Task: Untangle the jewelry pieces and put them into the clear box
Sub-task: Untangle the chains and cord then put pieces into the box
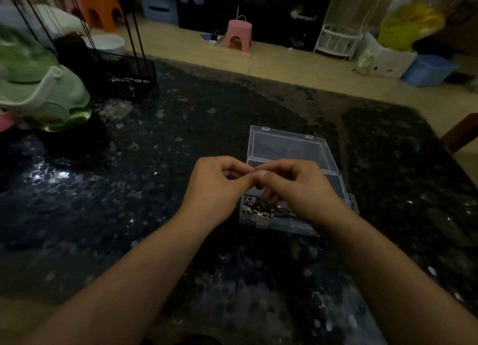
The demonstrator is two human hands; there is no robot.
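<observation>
A clear box (pixel 292 148) lies open on the dark speckled table (pixel 181 150), its lid folded back flat on the far side. In the near compartment sits a small heap of jewelry pieces (pixel 261 208), silvery bits mixed with dark cords, still bunched together. Just above the box the left hand (pixel 217 184) and right hand (pixel 297 186) meet fingertip to fingertip, both with fingers curled in a pinch; whatever they hold between them is too small and dim to make out. The right hand covers much of the box's near half, so its other contents cannot be told. The scene is dark and blurred toward the edges. At the table's far left stand a green lidded container (pixel 44 93) and a black wire basket (pixel 121 70). On the pale floor beyond sit 2 stools, a pink stool (pixel 239 35) and an orange stool (pixel 103 8), and at the right a blue bin (pixel 429 70)
</observation>
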